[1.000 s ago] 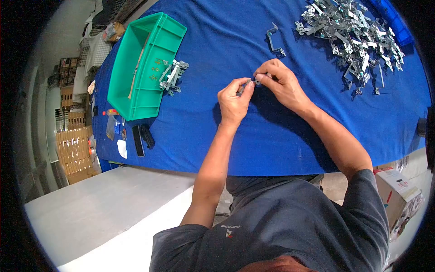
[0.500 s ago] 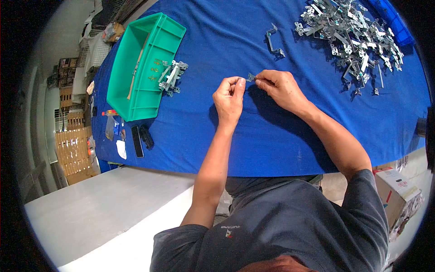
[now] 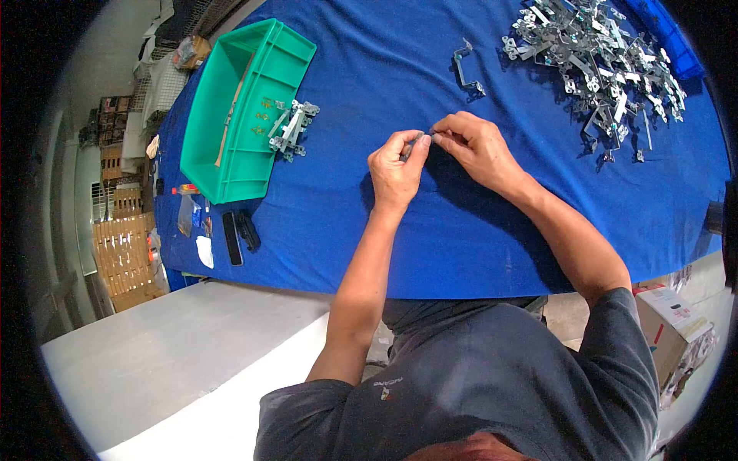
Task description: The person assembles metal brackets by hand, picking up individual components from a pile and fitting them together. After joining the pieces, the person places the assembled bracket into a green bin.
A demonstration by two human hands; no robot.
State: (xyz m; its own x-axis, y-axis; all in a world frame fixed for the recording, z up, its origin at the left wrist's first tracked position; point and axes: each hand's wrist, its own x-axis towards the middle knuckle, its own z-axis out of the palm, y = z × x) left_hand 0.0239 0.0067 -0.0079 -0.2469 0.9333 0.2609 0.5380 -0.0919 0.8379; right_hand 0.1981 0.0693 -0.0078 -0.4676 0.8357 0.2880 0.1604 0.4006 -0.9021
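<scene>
My left hand (image 3: 398, 173) and my right hand (image 3: 478, 150) meet over the blue cloth, fingertips almost touching. Both are closed in a pinch on a small metal bracket (image 3: 430, 134), most of which the fingers hide. Just beyond my right hand lies a single bent metal bracket (image 3: 461, 69) on the cloth. To the left of my hands, a small stack of similar brackets (image 3: 290, 131) rests against the side of a green plastic bin (image 3: 250, 154).
A large heap of metal brackets (image 3: 600, 69) covers the far right of the blue cloth (image 3: 346, 77), beside a blue crate (image 3: 669, 34). A phone (image 3: 232, 239) and a black object (image 3: 247, 230) lie near the left edge. A cardboard box (image 3: 670, 315) stands below at right.
My left hand has shifted slightly right, closing the gap to my right hand. The small bracket, visible between them before, is now mostly covered by fingers.
</scene>
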